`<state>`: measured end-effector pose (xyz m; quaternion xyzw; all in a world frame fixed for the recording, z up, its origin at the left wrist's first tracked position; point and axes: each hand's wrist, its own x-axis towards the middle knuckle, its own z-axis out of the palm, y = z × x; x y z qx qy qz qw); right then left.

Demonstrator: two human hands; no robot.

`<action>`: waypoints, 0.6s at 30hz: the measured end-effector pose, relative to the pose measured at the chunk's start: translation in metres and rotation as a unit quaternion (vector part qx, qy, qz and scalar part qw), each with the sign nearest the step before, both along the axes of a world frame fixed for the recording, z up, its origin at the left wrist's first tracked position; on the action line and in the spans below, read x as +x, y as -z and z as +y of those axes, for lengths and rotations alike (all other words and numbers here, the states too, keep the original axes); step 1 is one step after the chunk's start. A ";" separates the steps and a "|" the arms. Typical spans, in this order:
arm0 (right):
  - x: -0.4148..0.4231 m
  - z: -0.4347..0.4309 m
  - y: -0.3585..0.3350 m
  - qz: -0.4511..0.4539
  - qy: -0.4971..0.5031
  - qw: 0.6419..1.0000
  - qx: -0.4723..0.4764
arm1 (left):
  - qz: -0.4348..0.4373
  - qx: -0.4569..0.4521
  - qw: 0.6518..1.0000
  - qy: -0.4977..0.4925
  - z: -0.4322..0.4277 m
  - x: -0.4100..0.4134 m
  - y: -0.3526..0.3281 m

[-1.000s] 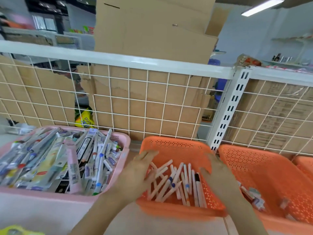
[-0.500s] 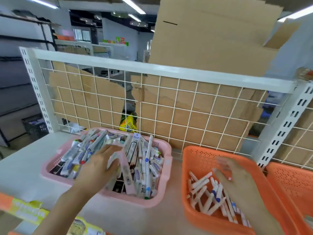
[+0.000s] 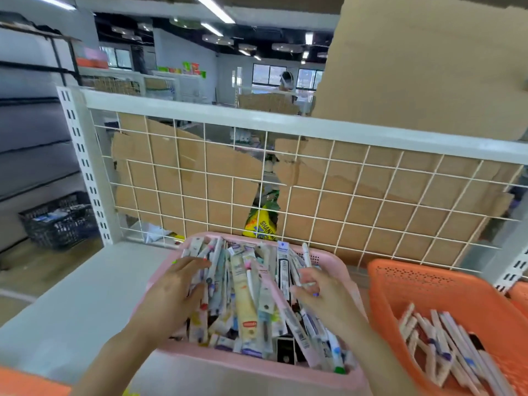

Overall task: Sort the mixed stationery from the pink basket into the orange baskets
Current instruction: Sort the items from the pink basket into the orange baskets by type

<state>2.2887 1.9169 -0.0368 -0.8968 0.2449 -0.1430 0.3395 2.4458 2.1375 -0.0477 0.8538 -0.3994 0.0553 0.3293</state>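
The pink basket (image 3: 328, 260) stands in the middle of the white shelf, piled with packaged pens and other stationery (image 3: 245, 304). My left hand (image 3: 171, 298) lies on the left side of the pile with its fingers spread and fairly straight. My right hand (image 3: 323, 295) is on the right side of the pile, its fingertips curled and pinching a white pen (image 3: 306, 254) that sticks up towards the back rim. To the right is an orange basket (image 3: 428, 271) holding several loose white pens (image 3: 445, 347). A second orange basket (image 3: 520, 295) shows at the right edge.
A white wire grid fence (image 3: 285, 178) with cardboard behind it closes off the back of the shelf (image 3: 85, 295). A yellow packet (image 3: 261, 224) lies behind the grid. A black crate (image 3: 57, 221) sits on the floor at left. Something orange (image 3: 25, 384) shows at bottom left.
The view has swung left from the orange basket to the pink one. Both hands left the orange basket, the left hand first, and the right hand has now joined it on the pile.
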 end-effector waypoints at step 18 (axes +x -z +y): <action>0.056 0.015 0.004 0.139 0.087 0.979 -0.124 | -0.040 0.021 0.997 0.054 -0.012 0.027 0.023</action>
